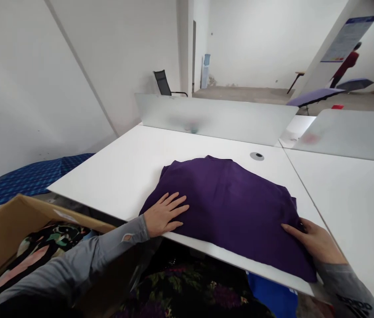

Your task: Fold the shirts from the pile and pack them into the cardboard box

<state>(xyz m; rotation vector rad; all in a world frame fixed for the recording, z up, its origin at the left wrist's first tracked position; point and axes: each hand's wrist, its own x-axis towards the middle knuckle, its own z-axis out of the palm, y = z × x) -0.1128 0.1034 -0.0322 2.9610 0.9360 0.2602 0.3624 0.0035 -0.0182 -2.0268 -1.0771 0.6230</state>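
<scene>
A folded dark purple garment [230,203] lies on the white table [124,168] near its front edge. My left hand [163,214] rests flat on the garment's left side, fingers stretched out and apart. At the garment's right front corner my right hand [313,240] lies with its thumb on the cloth; its fingers curl around the fabric's edge and are partly hidden. Both arms wear grey sleeves.
A cardboard box [4,229] with patterned clothes stands at the lower left. More floral cloth [187,287] and something blue [273,296] lie below the table edge. Frosted dividers [216,117] stand along the back. A second white desk [356,198] adjoins on the right. A black chair [163,83] stands behind.
</scene>
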